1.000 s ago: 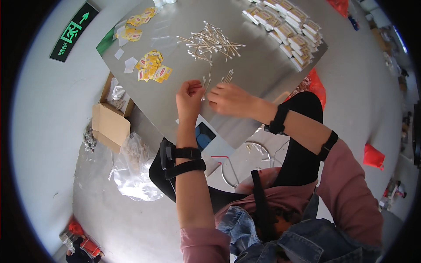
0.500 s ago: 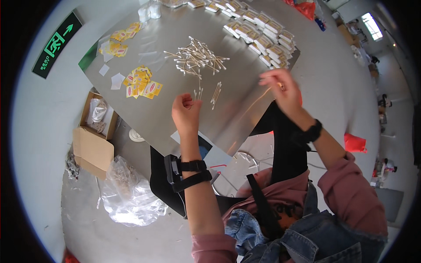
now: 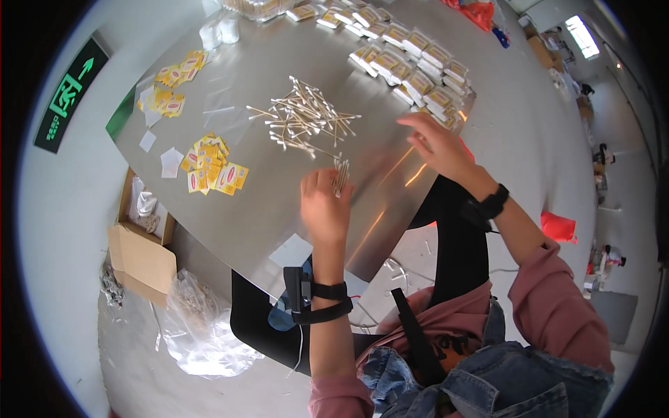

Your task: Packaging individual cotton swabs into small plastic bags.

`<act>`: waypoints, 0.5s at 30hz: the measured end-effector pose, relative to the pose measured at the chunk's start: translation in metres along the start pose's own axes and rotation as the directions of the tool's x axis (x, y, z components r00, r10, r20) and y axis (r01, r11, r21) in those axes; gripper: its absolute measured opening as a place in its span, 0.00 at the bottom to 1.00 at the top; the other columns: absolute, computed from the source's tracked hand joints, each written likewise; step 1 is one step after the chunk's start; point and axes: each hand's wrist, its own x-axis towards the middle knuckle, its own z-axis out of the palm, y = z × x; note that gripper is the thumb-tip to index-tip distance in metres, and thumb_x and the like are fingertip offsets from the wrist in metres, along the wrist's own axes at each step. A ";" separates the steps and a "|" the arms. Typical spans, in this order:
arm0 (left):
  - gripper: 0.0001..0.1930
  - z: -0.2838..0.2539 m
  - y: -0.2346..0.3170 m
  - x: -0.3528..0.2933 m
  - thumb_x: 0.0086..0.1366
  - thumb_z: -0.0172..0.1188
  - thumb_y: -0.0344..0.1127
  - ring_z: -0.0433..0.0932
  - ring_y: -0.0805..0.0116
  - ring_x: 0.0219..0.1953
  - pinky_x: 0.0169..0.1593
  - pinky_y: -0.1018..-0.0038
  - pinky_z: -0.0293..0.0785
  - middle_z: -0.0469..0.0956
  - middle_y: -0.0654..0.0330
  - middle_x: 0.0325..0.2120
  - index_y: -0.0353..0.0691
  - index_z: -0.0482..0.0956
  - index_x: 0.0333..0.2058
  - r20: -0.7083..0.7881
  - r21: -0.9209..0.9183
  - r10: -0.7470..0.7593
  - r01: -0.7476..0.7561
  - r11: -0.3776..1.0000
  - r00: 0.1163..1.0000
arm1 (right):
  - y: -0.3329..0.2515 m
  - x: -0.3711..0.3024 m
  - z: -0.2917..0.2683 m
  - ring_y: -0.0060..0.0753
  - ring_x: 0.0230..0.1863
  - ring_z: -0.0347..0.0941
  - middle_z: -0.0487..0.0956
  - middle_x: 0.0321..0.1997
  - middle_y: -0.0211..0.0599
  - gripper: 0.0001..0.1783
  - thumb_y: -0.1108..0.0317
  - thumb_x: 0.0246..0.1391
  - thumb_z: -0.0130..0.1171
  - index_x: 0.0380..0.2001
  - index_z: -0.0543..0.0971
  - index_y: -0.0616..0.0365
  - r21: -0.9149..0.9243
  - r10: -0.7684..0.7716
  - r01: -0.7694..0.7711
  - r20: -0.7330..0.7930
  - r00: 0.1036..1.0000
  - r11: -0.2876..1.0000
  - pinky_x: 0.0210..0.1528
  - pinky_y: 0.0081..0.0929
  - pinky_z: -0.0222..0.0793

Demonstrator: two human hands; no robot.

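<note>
At the near middle of the metal table, my left hand (image 3: 325, 211) closes its thumb and fingers around a small bunch of cotton swabs (image 3: 341, 173). The bunch stands out at its fingertips, partly hidden by them. Just beyond lies a loose heap of white-tipped cotton swabs (image 3: 306, 115), crossing each other at all angles. My right hand (image 3: 442, 148) is raised over the table's right side, fingers stretched and apart, holding nothing that I can see. Its fingertips come near the stacked packs (image 3: 418, 83) of swabs with yellow labels.
Yellow-and-white printed cards (image 3: 212, 167) lie in piles on the left, beside white paper pieces (image 3: 171, 162) and clear plastic bags (image 3: 226, 104). White rolls (image 3: 219, 32) stand at the far edge. An open cardboard box (image 3: 143, 258) and a plastic sack (image 3: 202, 327) are below the table's left edge.
My left hand has moved right to the small bunch lying on the table and closed around it. My right hand has shifted slightly left, its fingers now more spread.
</note>
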 end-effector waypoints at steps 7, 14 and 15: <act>0.16 -0.030 -0.008 -0.023 0.52 0.67 0.22 0.77 0.51 0.43 0.47 0.63 0.73 0.80 0.54 0.39 0.36 0.79 0.42 0.131 -0.056 0.024 -0.016 0.998 0.991 | -0.037 0.028 0.050 0.46 0.46 0.76 0.76 0.52 0.35 0.15 0.74 0.59 0.55 0.50 0.74 0.53 0.120 -0.104 0.089 0.121 0.987 0.989 0.46 0.37 0.73; 0.16 -0.082 -0.009 -0.048 0.59 0.65 0.25 0.80 0.65 0.46 0.51 0.67 0.74 0.82 0.56 0.42 0.36 0.80 0.48 -0.134 -0.165 -0.380 0.358 0.919 0.915 | -0.054 0.014 0.077 0.40 0.55 0.72 0.75 0.56 0.33 0.20 0.72 0.53 0.64 0.51 0.76 0.53 0.247 -0.270 0.234 0.125 0.955 0.940 0.57 0.37 0.68; 0.16 -0.084 -0.004 -0.051 0.59 0.65 0.25 0.80 0.65 0.46 0.51 0.67 0.74 0.82 0.56 0.42 0.36 0.80 0.48 -0.146 -0.150 -0.385 0.365 0.919 0.911 | -0.056 0.013 0.080 0.40 0.58 0.70 0.75 0.56 0.32 0.21 0.70 0.51 0.67 0.51 0.77 0.53 0.241 -0.353 0.317 0.123 0.928 0.917 0.59 0.38 0.66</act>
